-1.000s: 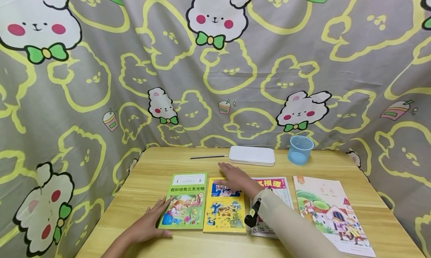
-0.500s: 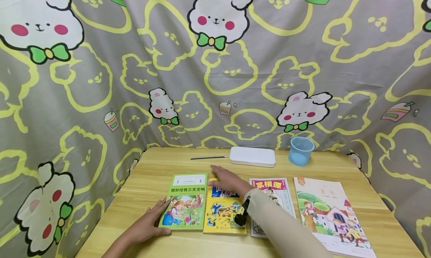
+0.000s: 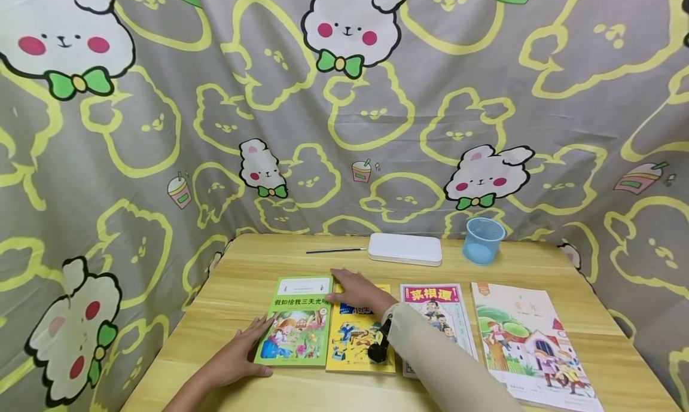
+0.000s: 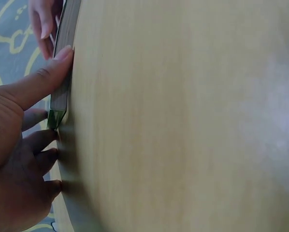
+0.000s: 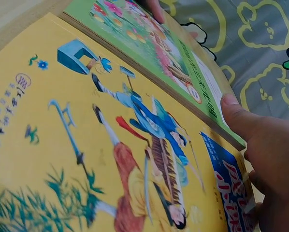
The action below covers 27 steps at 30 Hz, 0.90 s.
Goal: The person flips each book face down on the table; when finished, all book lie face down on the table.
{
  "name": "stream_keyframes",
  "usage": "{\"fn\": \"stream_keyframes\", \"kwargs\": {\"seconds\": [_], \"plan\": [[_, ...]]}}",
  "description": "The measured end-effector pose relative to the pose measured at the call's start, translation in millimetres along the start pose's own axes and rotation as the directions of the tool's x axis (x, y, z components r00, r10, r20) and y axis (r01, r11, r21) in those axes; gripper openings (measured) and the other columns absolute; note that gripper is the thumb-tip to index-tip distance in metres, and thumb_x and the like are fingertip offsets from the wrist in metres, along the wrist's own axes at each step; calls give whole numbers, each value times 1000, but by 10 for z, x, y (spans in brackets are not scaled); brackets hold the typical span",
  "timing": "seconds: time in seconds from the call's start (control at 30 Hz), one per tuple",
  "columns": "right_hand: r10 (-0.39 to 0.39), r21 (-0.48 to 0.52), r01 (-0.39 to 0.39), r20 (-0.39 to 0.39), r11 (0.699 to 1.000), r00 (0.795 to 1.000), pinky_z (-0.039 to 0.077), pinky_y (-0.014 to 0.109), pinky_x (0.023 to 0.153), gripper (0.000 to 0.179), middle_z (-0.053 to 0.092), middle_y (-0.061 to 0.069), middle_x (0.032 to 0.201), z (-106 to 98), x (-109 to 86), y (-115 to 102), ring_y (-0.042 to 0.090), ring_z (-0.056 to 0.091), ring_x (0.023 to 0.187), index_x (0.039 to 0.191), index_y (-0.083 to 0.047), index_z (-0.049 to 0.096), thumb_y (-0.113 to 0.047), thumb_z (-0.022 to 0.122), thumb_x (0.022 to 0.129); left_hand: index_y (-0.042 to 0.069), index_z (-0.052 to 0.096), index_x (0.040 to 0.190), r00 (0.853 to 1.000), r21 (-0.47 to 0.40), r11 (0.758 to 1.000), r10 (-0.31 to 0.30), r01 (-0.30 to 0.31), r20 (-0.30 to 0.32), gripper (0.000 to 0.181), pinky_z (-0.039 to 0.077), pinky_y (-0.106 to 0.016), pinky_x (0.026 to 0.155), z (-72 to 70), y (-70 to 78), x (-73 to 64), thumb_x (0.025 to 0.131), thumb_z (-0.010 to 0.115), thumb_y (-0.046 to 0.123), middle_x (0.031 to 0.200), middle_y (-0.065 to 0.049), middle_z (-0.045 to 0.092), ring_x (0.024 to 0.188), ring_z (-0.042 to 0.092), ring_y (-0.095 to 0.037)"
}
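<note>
Plain cream sleeve (image 3: 436,352) on the right, with small black wrist device (image 3: 378,353).

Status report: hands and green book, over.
Left hand at left edge of green book. Right hand at its top right corner. Green book face up on table. Yellow book close alongside.

Green illustrated book (image 3: 295,333) — closed, cover up, flat on wood-grain table (image 3: 237,295)

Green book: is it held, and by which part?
The green book seems ungripped: left hand touches its near left corner, right hand is at its far right one.
</note>
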State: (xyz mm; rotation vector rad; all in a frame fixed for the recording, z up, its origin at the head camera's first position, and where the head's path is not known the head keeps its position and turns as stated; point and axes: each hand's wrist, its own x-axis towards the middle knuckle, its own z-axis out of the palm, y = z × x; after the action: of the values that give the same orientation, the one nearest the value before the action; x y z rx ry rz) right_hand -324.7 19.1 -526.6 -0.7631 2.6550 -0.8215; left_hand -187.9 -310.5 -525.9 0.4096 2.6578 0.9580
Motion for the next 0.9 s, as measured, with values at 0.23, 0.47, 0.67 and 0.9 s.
{"fn": "stream_keyframes", "kwargs": {"seconds": [0.23,0.47,0.67,0.9], "plan": [[-2,-30,2,-2,1000,1000,8,57,128,82,33,7,167,32,-30,-43,28,21,157,163,-16,31,-55,62,98,14,30,164,1000,13,1000,2,-1,-14,113,-1,-76,116,4,3,3,73,92,43,169,-19,23,155,8,-48],[-13,-49,10,-54,999,998,9,59,127,81,37,6,166,71,-33,-42,28,23,157,162,-17,34,-54,65,97,14,32,163,1000,8,1000,-5,6,-27,113,0,-75,117,10,7,7,72,92,42,168,-18,25,155,9,-48],[-27,-33,24,-81,999,996,9,61,127,79,39,8,164,68,-63,-72,30,24,156,161,-14,37,-50,67,97,15,32,163,999,-20,1000,-8,7,-32,112,-1,-76,117,15,3,2,72,92,41,167,-20,26,155,8,-49],[-28,-35,25,-84,999,996,9,61,127,77,39,7,164,76,-70,-65,29,24,157,160,-15,38,-50,66,98,15,32,163,999,-60,998,-11,8,-37,111,-3,-76,117,22,-18,8,73,92,38,168,-20,25,155,6,-48]]}}
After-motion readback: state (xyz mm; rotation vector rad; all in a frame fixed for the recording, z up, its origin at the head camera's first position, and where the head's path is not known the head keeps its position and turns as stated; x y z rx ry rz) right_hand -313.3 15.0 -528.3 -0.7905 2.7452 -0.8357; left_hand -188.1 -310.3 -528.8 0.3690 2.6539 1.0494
